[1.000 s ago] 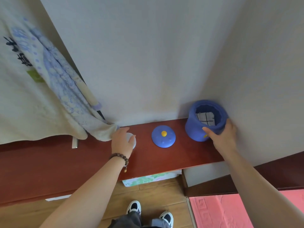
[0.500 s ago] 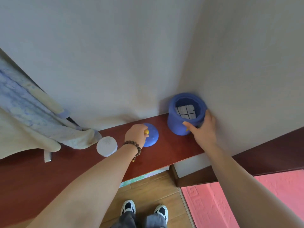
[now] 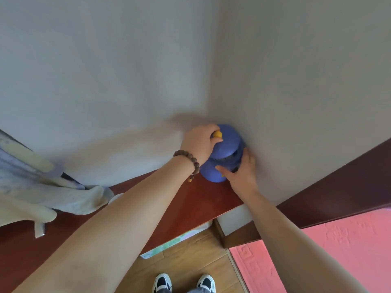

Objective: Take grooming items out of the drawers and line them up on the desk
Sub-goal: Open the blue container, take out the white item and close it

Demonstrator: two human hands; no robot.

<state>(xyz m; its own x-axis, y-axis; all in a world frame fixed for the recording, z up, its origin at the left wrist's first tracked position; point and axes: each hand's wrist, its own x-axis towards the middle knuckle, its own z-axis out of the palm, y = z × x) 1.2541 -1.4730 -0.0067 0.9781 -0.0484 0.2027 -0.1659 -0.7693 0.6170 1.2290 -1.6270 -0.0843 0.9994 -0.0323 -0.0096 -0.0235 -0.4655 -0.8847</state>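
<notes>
A blue round jar (image 3: 208, 172) stands on the red-brown desk (image 3: 190, 199) in the corner where two walls meet. My right hand (image 3: 240, 172) grips the jar's side. My left hand (image 3: 200, 141) pinches the yellow knob (image 3: 217, 134) of the blue lid (image 3: 227, 144), which sits tilted over the jar's mouth with a dark gap showing on the right. A small white round container (image 3: 115, 197) lies on the desk to the left, mostly hidden behind my left forearm.
A pale blue-patterned cloth (image 3: 42, 193) hangs over the desk's left part. A pink mat (image 3: 338, 250) covers the floor at the right, beside wooden flooring (image 3: 186, 263) where my shoes (image 3: 184, 282) stand. A green-printed box (image 3: 169, 244) sits under the desk edge.
My left hand lifted the blue lid off the desk and carried it right, up onto the jar. My right hand kept its hold on the jar. The view shifted right.
</notes>
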